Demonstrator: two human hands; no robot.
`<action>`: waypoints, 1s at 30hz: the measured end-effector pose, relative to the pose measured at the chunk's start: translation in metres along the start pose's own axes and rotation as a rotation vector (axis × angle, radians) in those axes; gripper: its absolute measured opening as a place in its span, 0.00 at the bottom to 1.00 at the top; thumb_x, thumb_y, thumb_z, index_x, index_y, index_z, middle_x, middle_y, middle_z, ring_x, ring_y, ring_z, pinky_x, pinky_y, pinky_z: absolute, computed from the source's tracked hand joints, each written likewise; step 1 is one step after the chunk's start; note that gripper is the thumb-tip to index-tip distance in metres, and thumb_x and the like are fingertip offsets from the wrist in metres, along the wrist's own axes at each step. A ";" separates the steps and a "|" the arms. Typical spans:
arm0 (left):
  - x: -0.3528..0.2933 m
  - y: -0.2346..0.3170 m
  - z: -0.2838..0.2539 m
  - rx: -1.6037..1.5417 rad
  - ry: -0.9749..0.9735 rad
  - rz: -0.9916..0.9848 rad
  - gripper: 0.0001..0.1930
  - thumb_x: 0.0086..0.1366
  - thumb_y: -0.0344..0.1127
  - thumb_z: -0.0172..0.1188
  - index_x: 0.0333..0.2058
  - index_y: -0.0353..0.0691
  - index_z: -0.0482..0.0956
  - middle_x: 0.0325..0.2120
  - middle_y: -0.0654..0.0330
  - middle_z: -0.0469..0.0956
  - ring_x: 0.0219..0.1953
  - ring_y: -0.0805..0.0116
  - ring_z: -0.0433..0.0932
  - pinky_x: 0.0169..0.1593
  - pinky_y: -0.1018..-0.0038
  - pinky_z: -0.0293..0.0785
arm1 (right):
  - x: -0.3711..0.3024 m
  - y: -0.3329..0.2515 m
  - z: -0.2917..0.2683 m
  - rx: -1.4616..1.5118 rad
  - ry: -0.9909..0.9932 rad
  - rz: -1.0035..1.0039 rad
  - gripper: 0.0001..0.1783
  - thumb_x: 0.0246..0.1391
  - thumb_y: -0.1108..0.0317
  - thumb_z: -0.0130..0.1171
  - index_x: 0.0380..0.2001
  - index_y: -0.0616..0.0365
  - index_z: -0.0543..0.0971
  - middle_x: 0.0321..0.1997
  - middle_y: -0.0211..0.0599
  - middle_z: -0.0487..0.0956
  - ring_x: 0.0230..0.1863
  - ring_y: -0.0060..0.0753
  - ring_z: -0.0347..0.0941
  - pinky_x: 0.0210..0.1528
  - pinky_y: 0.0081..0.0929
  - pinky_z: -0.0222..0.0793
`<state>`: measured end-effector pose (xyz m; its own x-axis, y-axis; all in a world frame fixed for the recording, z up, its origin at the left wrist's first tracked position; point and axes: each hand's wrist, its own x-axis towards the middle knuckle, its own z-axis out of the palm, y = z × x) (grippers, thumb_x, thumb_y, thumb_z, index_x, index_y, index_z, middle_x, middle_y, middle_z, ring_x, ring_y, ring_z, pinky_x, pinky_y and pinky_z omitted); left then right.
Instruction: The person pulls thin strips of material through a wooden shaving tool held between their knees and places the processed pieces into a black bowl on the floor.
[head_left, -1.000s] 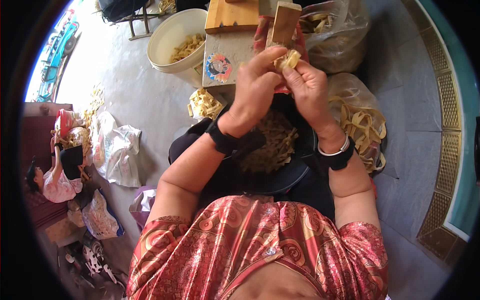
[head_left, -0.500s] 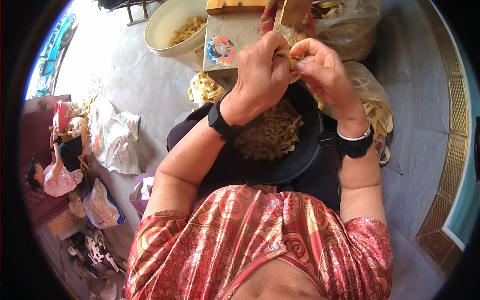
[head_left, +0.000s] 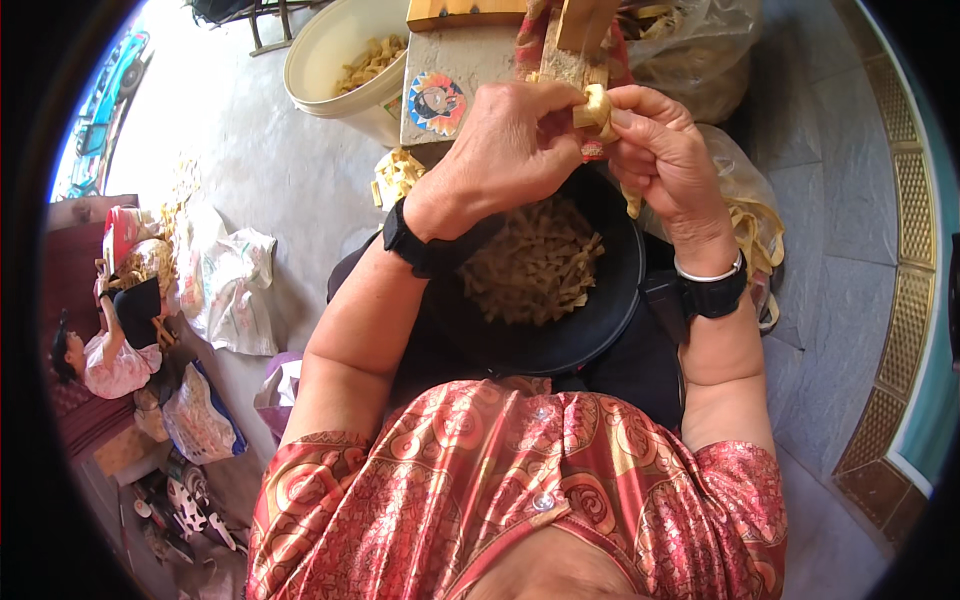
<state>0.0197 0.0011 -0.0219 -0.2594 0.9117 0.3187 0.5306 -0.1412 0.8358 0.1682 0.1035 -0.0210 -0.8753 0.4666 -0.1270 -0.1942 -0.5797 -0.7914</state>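
Observation:
My left hand (head_left: 505, 145) and my right hand (head_left: 665, 150) meet above the far rim of a black basin (head_left: 625, 335). Between their fingertips is a folded pale-yellow strip (head_left: 597, 105), flat and bent into a small loop. Thumb and fingers of the right hand pinch its right side; the left hand's curled fingers grip its left side, partly hidden. A strip end (head_left: 632, 203) hangs below the right hand. Many short, tan cut pieces (head_left: 535, 262) lie in the basin on my lap. Just beyond my hands stands an upright wooden block (head_left: 585, 25).
Beside the block is a grey slab (head_left: 450, 60) with a round sticker. A white bucket (head_left: 300, 85) holds yellowish pieces. Clear plastic bags of strips (head_left: 755, 235) lie to the right. A bundle of strips (head_left: 398, 175) lies left of the basin. Another person (head_left: 110, 360) sits far left.
The strip has been turned and now shows as a thicker folded loop. My left hand has shifted slightly down and left, its fingers extending more sideways; the right hand has come slightly lower.

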 end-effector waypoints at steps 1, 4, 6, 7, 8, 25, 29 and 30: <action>0.000 -0.001 -0.002 0.000 -0.112 0.013 0.10 0.53 0.35 0.61 0.29 0.32 0.74 0.16 0.68 0.70 0.20 0.83 0.66 0.23 0.84 0.63 | 0.001 0.000 -0.001 -0.089 -0.004 -0.019 0.07 0.54 0.74 0.49 0.35 0.61 0.75 0.15 0.18 0.64 0.11 0.07 0.50 0.12 0.08 0.46; 0.000 -0.001 -0.002 -0.076 -0.175 -0.085 0.12 0.59 0.39 0.56 0.27 0.34 0.76 0.15 0.68 0.68 0.19 0.82 0.66 0.24 0.83 0.63 | -0.001 0.000 0.004 -0.231 -0.017 -0.074 0.07 0.54 0.73 0.49 0.36 0.61 0.74 0.17 0.19 0.67 0.13 0.07 0.52 0.13 0.08 0.47; 0.001 0.001 0.001 -0.331 -0.208 -0.261 0.17 0.64 0.40 0.50 0.20 0.35 0.74 0.13 0.67 0.67 0.16 0.80 0.63 0.22 0.83 0.60 | -0.003 -0.005 0.008 -0.284 -0.026 -0.113 0.07 0.54 0.73 0.49 0.36 0.61 0.73 0.18 0.20 0.69 0.14 0.06 0.53 0.14 0.08 0.48; 0.002 0.001 -0.002 -0.332 -0.207 -0.262 0.17 0.64 0.40 0.50 0.20 0.35 0.74 0.13 0.67 0.67 0.16 0.80 0.63 0.22 0.83 0.60 | -0.004 -0.010 0.009 -0.412 -0.022 -0.089 0.07 0.54 0.72 0.50 0.34 0.62 0.74 0.19 0.21 0.70 0.16 0.06 0.56 0.16 0.08 0.50; 0.002 0.001 -0.006 -0.467 -0.261 -0.284 0.18 0.64 0.40 0.48 0.17 0.36 0.72 0.12 0.67 0.66 0.15 0.80 0.62 0.21 0.83 0.58 | -0.005 -0.014 0.009 -0.541 -0.019 -0.067 0.06 0.54 0.71 0.51 0.32 0.62 0.75 0.20 0.22 0.72 0.17 0.06 0.58 0.18 0.08 0.52; 0.002 0.001 -0.016 -0.742 -0.224 -0.360 0.21 0.63 0.38 0.47 0.11 0.41 0.60 0.07 0.67 0.57 0.10 0.78 0.53 0.15 0.81 0.50 | -0.011 -0.024 -0.009 -0.765 0.003 -0.186 0.08 0.51 0.68 0.56 0.23 0.61 0.77 0.15 0.19 0.70 0.17 0.07 0.58 0.18 0.10 0.53; 0.001 0.004 -0.023 -0.940 -0.328 -0.347 0.21 0.63 0.40 0.47 0.11 0.41 0.61 0.08 0.66 0.58 0.11 0.78 0.54 0.16 0.81 0.51 | -0.016 -0.031 -0.007 -0.809 0.046 -0.321 0.09 0.52 0.68 0.56 0.21 0.59 0.77 0.15 0.18 0.69 0.15 0.07 0.54 0.17 0.11 0.48; 0.001 0.003 -0.027 -0.940 -0.330 -0.348 0.21 0.63 0.40 0.47 0.11 0.41 0.61 0.08 0.66 0.58 0.11 0.78 0.54 0.16 0.81 0.51 | -0.019 -0.034 -0.008 -0.772 0.036 -0.306 0.09 0.52 0.68 0.56 0.21 0.59 0.77 0.15 0.19 0.70 0.15 0.07 0.53 0.17 0.11 0.47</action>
<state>-0.0003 -0.0089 -0.0068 0.0301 0.9992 -0.0247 -0.4066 0.0348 0.9129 0.1946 0.1193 0.0034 -0.8157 0.5581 0.1519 -0.0517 0.1913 -0.9802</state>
